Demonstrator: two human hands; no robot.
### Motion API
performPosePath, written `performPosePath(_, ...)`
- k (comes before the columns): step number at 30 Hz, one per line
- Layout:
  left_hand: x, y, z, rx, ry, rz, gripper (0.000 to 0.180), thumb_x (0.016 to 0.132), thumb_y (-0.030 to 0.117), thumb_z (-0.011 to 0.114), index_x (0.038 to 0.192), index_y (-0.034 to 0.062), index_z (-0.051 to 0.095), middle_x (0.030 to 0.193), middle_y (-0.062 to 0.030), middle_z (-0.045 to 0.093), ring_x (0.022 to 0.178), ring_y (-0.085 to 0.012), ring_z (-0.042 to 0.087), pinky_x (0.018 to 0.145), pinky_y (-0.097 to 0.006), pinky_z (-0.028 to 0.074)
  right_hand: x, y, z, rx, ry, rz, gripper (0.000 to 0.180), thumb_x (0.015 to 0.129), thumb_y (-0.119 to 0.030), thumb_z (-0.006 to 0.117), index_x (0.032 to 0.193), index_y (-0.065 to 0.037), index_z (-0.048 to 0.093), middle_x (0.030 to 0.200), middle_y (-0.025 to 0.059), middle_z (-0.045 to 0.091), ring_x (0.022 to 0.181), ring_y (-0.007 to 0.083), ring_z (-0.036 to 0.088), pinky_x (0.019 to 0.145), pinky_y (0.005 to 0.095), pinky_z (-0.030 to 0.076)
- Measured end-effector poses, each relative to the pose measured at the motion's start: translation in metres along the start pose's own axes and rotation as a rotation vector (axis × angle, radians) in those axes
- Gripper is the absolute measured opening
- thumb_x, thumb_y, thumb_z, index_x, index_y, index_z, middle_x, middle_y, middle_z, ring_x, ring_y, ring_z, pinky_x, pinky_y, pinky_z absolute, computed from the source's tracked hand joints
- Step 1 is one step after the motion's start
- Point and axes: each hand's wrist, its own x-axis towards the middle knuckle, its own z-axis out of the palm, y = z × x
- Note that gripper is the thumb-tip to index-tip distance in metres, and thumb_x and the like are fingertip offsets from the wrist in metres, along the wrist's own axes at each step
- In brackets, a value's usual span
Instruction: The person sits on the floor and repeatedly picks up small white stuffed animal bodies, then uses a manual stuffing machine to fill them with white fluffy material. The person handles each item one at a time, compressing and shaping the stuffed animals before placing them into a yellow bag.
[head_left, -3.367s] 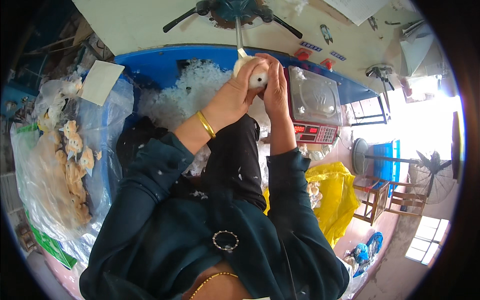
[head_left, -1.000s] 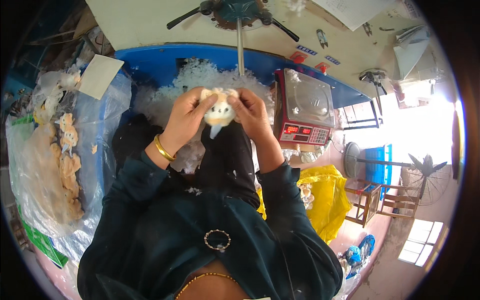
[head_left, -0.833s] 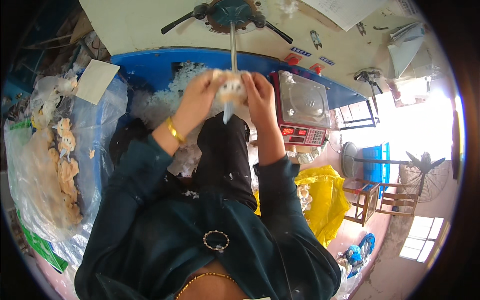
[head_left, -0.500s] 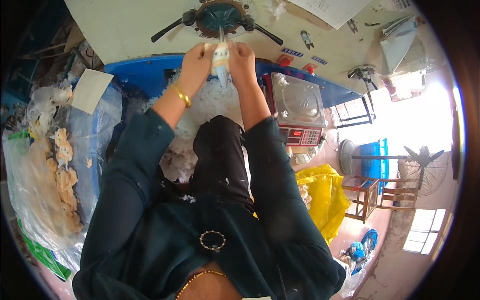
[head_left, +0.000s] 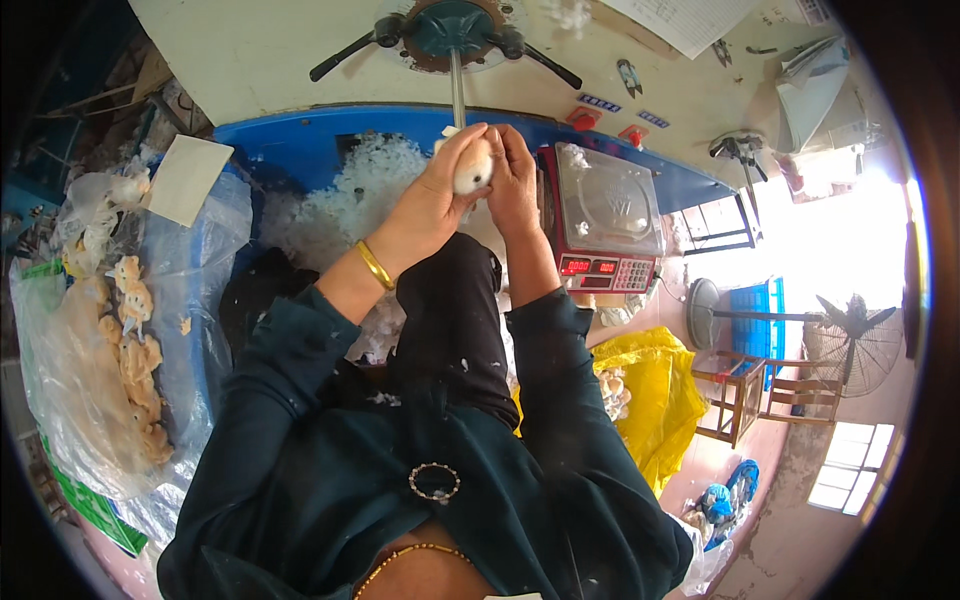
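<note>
Both hands are closed round a small plush toy [head_left: 472, 172], pale orange and white with a black eye. My left hand [head_left: 438, 195] wraps its left side, and my right hand [head_left: 514, 185] presses it from the right. Just beyond my fingers is the metal tube [head_left: 457, 85] of a stuffing machine [head_left: 450, 35]. Whether the tube's tip is inside the toy or only beside it, I cannot tell. White fluffy stuffing [head_left: 375, 175] is heaped under and left of my hands.
A red scale [head_left: 606, 205] with a clear-topped pan stands to the right. Flat plush skins [head_left: 138, 365] lie on plastic bags at left, near a paper sheet [head_left: 188, 180]. Thread snips [head_left: 628, 77] and red switches [head_left: 584, 119] are on the machine. A yellow sack [head_left: 655, 400] lies lower right.
My hands have drawn the plush toy back toward me, and more of the tube shows. The toy has turned and looks rounder; its eye now shows. The scale's display has changed.
</note>
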Motion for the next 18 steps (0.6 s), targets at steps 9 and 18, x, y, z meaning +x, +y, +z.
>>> performPosePath(9, -0.009, 0.02, -0.038, -0.327, -0.176, -0.33, 0.069, 0.091, 0.002, 0.057, 0.147, 0.0157, 0.02, 0.112, -0.0122, 0.054, 0.067, -0.0164, 0.059, 0.058, -0.028, 0.054, -0.016, -0.013, 0.031, -0.033, 0.143, -0.014, 0.04, 0.101, -0.039, 0.045, 0.11, 0.0, 0.05, 0.099, 0.0088, 0.055, 0.087, 0.0143, 0.05, 0.078, 0.028, 0.044)
performPosePath(18, 0.001, 0.016, -0.003, -0.203, -0.1, -0.299, 0.06, 0.091, 0.008, 0.058, 0.143, 0.0122, 0.028, 0.103, -0.0105, 0.058, 0.064, -0.014, 0.058, 0.057, -0.027, 0.05, -0.022, -0.032, -0.01, -0.351, -0.098, 0.023, 0.052, 0.092, -0.038, 0.06, 0.126, -0.002, 0.046, 0.107, 0.0175, 0.059, 0.095, 0.0285, 0.062, 0.076, 0.0377, 0.052)
